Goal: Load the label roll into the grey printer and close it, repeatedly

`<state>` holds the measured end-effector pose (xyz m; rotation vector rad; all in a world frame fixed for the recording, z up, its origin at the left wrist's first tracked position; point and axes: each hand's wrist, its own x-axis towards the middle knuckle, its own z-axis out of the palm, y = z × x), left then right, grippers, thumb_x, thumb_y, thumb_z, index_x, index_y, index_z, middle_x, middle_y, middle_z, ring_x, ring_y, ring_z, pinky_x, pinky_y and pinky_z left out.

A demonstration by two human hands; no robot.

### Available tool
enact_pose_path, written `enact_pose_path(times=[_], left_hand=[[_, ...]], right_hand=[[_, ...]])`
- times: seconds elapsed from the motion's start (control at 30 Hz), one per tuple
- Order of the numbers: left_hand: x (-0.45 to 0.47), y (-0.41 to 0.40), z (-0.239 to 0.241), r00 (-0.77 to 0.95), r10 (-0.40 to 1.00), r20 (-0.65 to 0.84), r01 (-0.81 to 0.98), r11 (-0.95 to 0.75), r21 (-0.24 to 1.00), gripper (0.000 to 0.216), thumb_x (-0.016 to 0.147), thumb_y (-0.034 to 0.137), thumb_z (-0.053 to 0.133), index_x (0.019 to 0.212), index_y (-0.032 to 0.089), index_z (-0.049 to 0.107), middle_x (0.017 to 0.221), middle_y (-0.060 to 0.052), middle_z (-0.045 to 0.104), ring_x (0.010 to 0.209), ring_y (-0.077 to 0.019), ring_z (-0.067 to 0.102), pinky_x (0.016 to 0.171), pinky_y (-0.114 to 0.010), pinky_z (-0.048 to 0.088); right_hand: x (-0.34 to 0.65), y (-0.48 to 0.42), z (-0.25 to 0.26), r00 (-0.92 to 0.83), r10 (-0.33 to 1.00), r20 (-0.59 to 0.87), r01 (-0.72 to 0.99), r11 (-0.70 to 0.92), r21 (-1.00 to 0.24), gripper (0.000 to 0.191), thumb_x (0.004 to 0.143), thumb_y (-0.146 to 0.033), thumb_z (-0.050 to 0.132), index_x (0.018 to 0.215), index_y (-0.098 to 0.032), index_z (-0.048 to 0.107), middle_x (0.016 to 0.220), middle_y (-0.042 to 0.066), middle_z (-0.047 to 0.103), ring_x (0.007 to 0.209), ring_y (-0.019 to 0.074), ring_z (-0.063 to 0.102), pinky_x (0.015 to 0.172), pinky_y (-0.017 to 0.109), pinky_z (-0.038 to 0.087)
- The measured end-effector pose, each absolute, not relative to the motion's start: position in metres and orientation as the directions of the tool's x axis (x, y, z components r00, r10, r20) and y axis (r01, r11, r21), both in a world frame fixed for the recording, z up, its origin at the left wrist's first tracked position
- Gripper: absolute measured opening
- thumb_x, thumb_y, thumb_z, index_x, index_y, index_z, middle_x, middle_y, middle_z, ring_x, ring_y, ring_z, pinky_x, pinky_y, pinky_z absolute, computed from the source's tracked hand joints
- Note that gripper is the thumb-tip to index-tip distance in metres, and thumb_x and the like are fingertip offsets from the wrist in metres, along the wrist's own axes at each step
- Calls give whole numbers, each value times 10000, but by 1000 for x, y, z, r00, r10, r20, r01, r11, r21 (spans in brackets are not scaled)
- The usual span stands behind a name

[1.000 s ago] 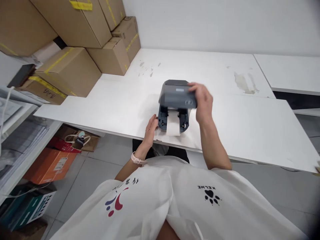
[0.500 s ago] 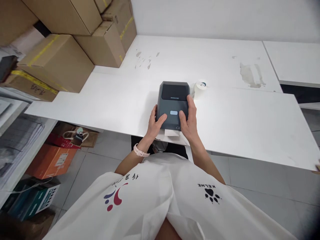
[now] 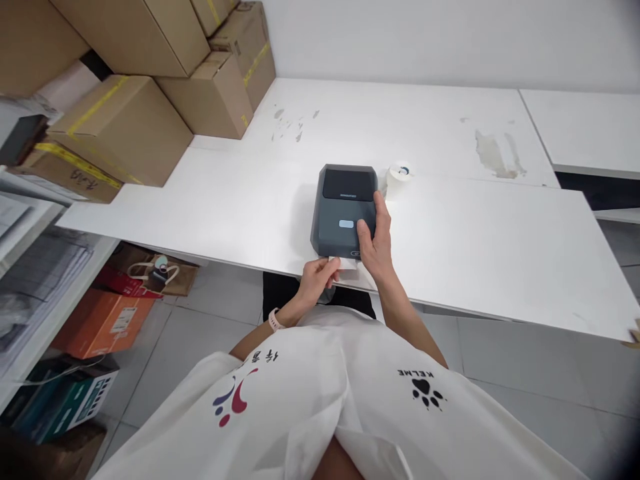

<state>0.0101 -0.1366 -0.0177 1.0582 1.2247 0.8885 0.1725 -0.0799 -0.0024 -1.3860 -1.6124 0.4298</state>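
Note:
A dark grey label printer (image 3: 333, 230) with a black top panel and a pale button rests near the front edge of the white table (image 3: 480, 247). A white paper label (image 3: 349, 264) sticks out from its front. My left hand (image 3: 317, 277) pinches the label's left part between thumb and fingers, just below the printer. Along the printer's right side lies my right hand (image 3: 377, 243), its thumb on top and its fingers around the side, gripping it. Just beyond the right hand a roll of white labels (image 3: 399, 175) stands beside the printer.
Cardboard boxes (image 3: 125, 127) are stacked on the table's left end against the wall. On the floor at the left are an orange box (image 3: 103, 323), a teal box (image 3: 75, 403) and a paper bag (image 3: 177, 280). A shelf (image 3: 30, 233) stands at far left.
My left hand has let go of the printer's left side and moved down to its front, where it now pinches the paper label. The right hand stays on the printer.

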Motion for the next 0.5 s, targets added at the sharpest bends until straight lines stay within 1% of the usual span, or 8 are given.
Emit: enact_pose_path(times=[0.07,0.17,0.27,0.33,0.4,0.43,0.47,0.5], left_hand=[[13,-131,-13,205,920,-334,-35,348,937,448,808,544,675,549,203,542,528,27,511,527,-101,493,529,-261,357],[12,-128,-11,195,936,-293,-35,305,952,469,796,527,697,525,208,485,499,37,472,626,-127,589,580,-250,394],[5,-131,-13,186,946,-267,36,265,964,454,820,536,669,539,197,560,518,31,526,541,-100,512,558,-255,393],[-1,-133,-13,73,973,-220,44,217,975,442,849,533,633,564,198,608,511,35,518,487,-86,435,528,-259,373],[-7,-130,-12,-130,984,-118,26,123,992,421,885,521,590,609,207,633,531,32,520,502,-94,442,539,-262,394],[-9,-128,-11,-217,974,-63,25,70,997,392,903,515,568,669,214,658,588,19,571,549,-106,493,572,-264,430],[-11,-124,-10,-267,964,-16,31,26,999,360,922,513,546,769,222,693,703,-4,650,644,-124,571,637,-271,479],[-12,-120,-8,-279,960,16,44,-4,999,345,941,516,522,911,234,718,885,-32,719,801,-149,644,739,-285,522]], right_hand=[[173,-80,-3,74,911,407,560,300,-773,627,1041,-520,293,1619,-357,112,1698,53,220,1579,285,213,1263,601,252],[175,-78,-3,63,920,386,561,288,-776,647,1026,-511,354,1610,-361,121,1695,52,220,1572,279,224,1253,591,280],[177,-72,-1,63,936,345,601,241,-762,705,975,-477,469,1595,-347,160,1689,67,229,1564,300,223,1229,591,313],[176,-68,2,85,945,317,620,199,-759,711,935,-421,517,1573,-342,213,1687,69,230,1560,321,217,1216,601,320],[175,-64,6,104,946,308,623,179,-761,690,903,-361,537,1542,-340,276,1684,68,239,1551,336,226,1201,613,326],[174,-63,8,110,945,309,619,178,-765,675,891,-343,543,1523,-340,308,1681,68,246,1544,343,239,1192,622,329],[173,-62,9,114,943,311,612,180,-770,660,882,-333,549,1507,-342,336,1678,68,256,1536,351,252,1184,633,332],[172,-63,10,119,943,312,600,182,-779,648,878,-334,555,1495,-345,355,1677,67,264,1530,357,264,1177,643,333]])
